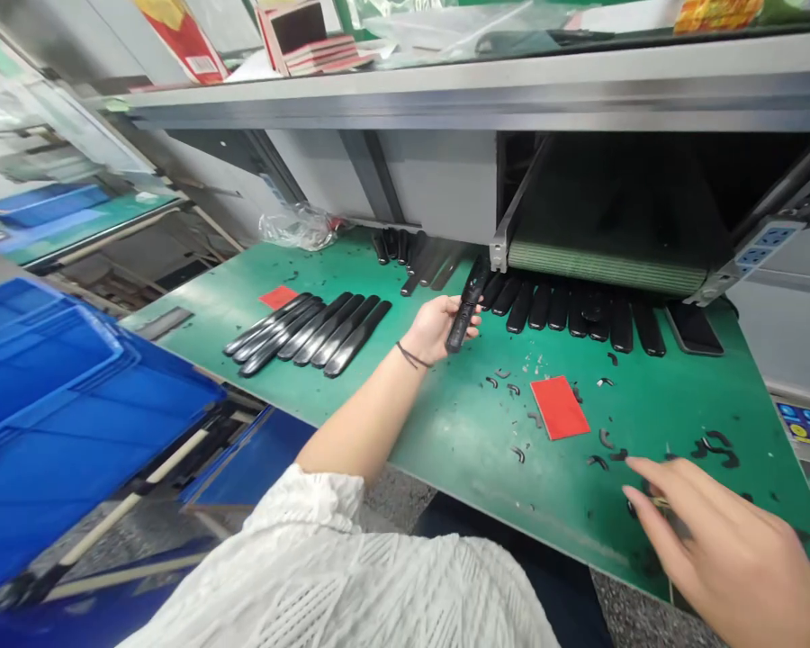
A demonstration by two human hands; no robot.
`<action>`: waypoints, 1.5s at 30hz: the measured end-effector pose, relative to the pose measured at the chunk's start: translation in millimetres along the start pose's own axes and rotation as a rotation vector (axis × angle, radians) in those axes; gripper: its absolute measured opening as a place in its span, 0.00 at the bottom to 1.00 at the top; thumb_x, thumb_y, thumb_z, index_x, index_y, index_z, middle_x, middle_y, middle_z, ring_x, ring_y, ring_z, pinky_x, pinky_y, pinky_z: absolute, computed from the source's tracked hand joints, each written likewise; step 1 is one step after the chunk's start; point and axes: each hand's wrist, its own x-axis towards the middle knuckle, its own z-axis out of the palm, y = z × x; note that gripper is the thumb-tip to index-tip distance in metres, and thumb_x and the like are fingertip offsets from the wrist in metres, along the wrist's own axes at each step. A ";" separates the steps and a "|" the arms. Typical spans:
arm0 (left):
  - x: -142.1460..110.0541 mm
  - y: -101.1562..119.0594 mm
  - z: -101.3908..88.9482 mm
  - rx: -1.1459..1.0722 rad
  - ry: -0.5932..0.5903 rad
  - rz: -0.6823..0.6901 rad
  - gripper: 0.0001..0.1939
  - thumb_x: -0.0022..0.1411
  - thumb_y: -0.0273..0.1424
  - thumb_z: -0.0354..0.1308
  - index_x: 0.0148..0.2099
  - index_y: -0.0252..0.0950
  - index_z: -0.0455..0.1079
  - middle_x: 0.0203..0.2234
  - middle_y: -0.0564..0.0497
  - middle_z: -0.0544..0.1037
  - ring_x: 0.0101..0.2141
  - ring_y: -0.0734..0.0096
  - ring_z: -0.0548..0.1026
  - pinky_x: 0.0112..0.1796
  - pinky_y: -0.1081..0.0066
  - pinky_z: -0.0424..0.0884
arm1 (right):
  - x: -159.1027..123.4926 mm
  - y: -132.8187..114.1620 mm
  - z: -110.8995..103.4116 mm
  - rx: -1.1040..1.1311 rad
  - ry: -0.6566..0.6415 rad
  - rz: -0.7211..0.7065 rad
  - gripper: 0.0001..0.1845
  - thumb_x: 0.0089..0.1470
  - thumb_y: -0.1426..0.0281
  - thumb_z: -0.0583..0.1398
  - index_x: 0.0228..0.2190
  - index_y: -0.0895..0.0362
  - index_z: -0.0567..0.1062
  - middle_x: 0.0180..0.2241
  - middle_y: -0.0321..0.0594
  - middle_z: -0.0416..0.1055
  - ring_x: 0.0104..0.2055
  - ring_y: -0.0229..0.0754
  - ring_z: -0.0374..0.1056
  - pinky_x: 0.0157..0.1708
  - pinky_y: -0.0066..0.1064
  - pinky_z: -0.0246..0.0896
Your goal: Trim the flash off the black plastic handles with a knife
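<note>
My left hand grips a black elongated plastic part upright across its fingers, above a green work mat. To its left lies a neat row of several glossy black strips. More black strips line up along the far edge. My right hand hovers over scattered black curved scraps, its fingertips apart around a small glint that I cannot identify. A red rectangular pad lies between my hands, with small black offcuts around it. A white sleeve fills the bottom of the view.
A blue plastic crate stands beyond the mat's left edge. At the back, a green belt emerges from a dark machine opening, with a power strip at its right. A clear plastic bag lies by the wall, beneath a metal shelf.
</note>
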 end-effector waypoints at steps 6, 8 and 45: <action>-130.1 4.7 61.3 -1.027 -0.164 -0.120 0.15 0.73 0.32 0.47 0.50 0.31 0.72 0.36 0.44 0.73 0.31 0.73 0.70 0.30 0.74 0.70 | 51.9 -106.2 39.4 0.234 0.080 -0.133 0.14 0.63 0.74 0.61 0.51 0.54 0.73 0.36 0.40 0.77 0.33 0.40 0.72 0.31 0.33 0.63; -158.3 7.2 74.6 -1.164 -0.140 -0.156 0.11 0.73 0.31 0.49 0.48 0.32 0.71 0.35 0.46 0.72 0.31 0.73 0.69 0.30 0.74 0.69 | 53.1 -124.6 51.7 0.235 0.161 -0.167 0.12 0.62 0.76 0.62 0.47 0.55 0.74 0.32 0.39 0.76 0.31 0.39 0.70 0.29 0.32 0.60; -236.5 -38.3 59.9 -0.999 -0.174 0.085 0.20 0.66 0.45 0.64 0.55 0.40 0.70 0.36 0.50 0.72 0.28 0.74 0.68 0.28 0.73 0.65 | 45.1 -175.6 56.0 0.757 0.172 0.327 0.03 0.60 0.67 0.66 0.37 0.52 0.81 0.29 0.35 0.73 0.28 0.36 0.69 0.27 0.31 0.67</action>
